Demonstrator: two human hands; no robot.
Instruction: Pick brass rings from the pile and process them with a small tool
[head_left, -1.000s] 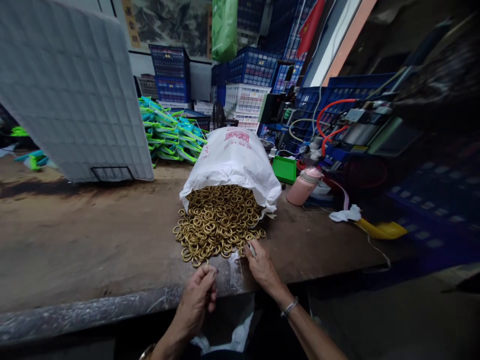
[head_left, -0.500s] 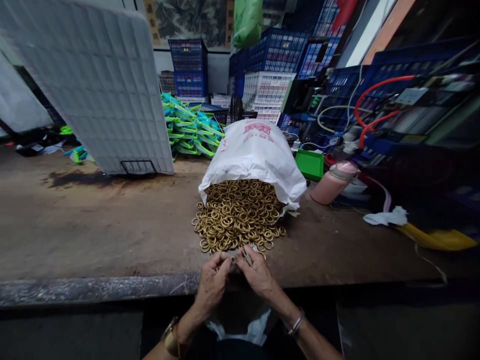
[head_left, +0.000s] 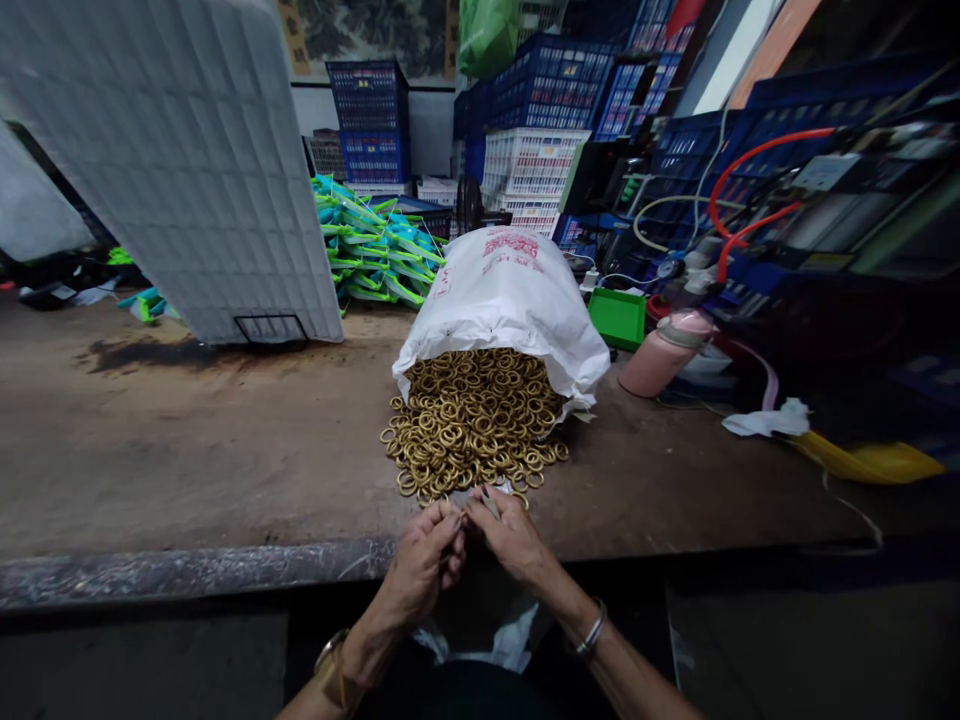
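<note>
Both my hands meet at the table's front edge, just before a heap of brass-coloured rings (head_left: 480, 430). The heap spills from the mouth of a white woven sack (head_left: 502, 290) lying on its side. My left hand (head_left: 426, 560) is closed in a pinch on a ring, mostly hidden by the fingers. In my right hand (head_left: 516, 540) is a thin grey blade-like tool (head_left: 490, 506), held between thumb and fingers. Its tip is hidden, and the right fingertips are close against the left ones.
A tall white ribbed panel (head_left: 247, 200) stands at the left. Behind it lie green and blue packets (head_left: 382, 255). On the right are a green tray (head_left: 617, 318), a pink bottle (head_left: 664, 355), and a machine with red hoses (head_left: 724, 200). Stacked crates (head_left: 371, 120) fill the back.
The view has shifted slightly, so the scene sits a little higher. My left fingers have curled differently, with the lower fingers now showing. Both hands stay together at the table's edge.
</note>
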